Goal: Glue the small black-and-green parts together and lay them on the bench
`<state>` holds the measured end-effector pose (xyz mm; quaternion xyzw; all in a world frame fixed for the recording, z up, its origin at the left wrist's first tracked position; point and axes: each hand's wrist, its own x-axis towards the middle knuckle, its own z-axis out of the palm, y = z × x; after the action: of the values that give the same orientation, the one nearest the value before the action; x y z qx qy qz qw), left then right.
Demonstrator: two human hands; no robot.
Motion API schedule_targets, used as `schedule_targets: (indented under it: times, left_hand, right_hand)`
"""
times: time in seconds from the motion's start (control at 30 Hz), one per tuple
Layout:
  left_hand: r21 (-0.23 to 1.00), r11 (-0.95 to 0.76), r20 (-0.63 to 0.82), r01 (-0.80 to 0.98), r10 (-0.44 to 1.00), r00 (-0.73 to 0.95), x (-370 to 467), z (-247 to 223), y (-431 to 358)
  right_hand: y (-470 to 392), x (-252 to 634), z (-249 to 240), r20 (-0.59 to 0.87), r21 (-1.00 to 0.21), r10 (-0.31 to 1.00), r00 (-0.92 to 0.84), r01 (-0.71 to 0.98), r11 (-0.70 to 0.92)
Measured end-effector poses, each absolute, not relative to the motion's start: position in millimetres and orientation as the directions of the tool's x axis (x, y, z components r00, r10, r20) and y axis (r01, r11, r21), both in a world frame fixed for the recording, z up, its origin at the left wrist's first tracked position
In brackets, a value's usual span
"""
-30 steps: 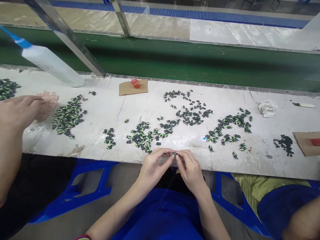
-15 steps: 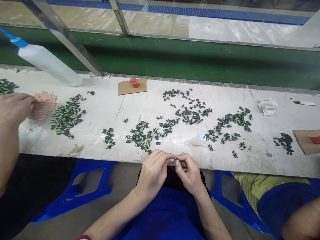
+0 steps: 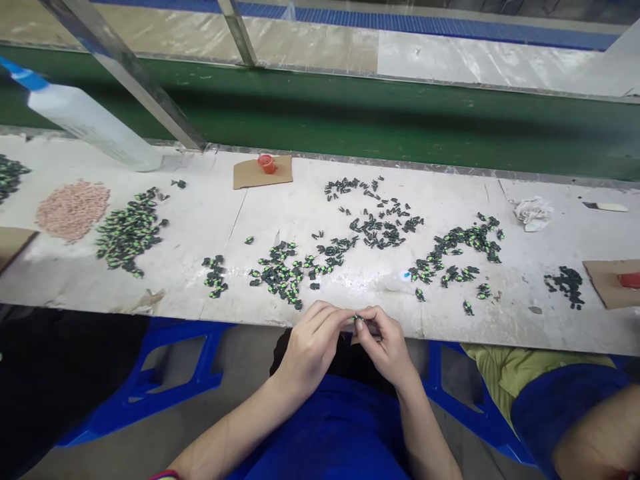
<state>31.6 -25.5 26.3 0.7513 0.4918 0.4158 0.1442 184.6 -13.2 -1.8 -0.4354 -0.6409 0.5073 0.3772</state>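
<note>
Between the fingertips of both hands, at the front edge of the white table (image 3: 320, 305), is a small black-and-green part (image 3: 356, 318). My left hand (image 3: 313, 343) pinches it from the left, and my right hand (image 3: 384, 341) pinches it from the right. Its details are mostly hidden by the fingers. Just beyond my left hand lies a pile of black-and-green parts (image 3: 284, 275). Small black pieces (image 3: 377, 232) are scattered farther back. Another group of black-and-green parts (image 3: 467, 239) spreads to the right, beside a small white bottle with a blue tip (image 3: 398, 281).
At the left are a pink pile (image 3: 73, 210), a black-and-green pile (image 3: 131, 233) and a large bottle (image 3: 95, 127). A red cup (image 3: 267, 164) stands on cardboard. Crumpled paper (image 3: 534, 213) lies at the right. A co-worker's arm (image 3: 600, 433) shows at lower right.
The co-worker's hand at the left has left the pink pile and is out of view. My hands still hold the small part together, with slight shifts of the fingers.
</note>
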Motion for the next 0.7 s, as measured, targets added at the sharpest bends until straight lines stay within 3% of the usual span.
schedule_targets:
  times: [0.13, 0.27, 0.47, 0.57, 0.7]
  left_hand:
    - [0.722, -0.393, 0.341, 0.57, 0.918, 0.201, 24.3, 20.6, -20.0]
    - [0.697, -0.258, 0.243, 0.669, 0.963, 0.118, -0.6, 14.3, -13.9]
    - [0.522, -0.143, 0.308, 0.841, 0.951, -0.03, -31.7, 8.2, -3.3]
    - [0.459, -0.141, 0.346, 0.877, 0.938, -0.03, -29.1, 6.0, 5.0]
    - [0.382, -0.091, 0.34, 0.92, 0.939, -0.049, -21.7, 1.0, 18.7]
  right_hand:
    - [-11.2, 195.2, 3.8, 0.101, -0.933, 0.949, -0.298, 0.303, 0.194]
    - [-15.5, 223.3, 3.3, 0.26, -0.819, 0.961, -0.097, 0.505, 0.272]
    - [-8.5, 268.8, -2.7, 0.483, -0.633, 0.809, 0.336, 0.772, 0.057]
    - [-0.2, 264.2, -0.3, 0.524, -0.61, 0.783, 0.335, 0.789, 0.071]
    - [10.2, 238.1, -4.6, 0.463, -0.6, 0.875, 0.141, 0.777, 0.193]
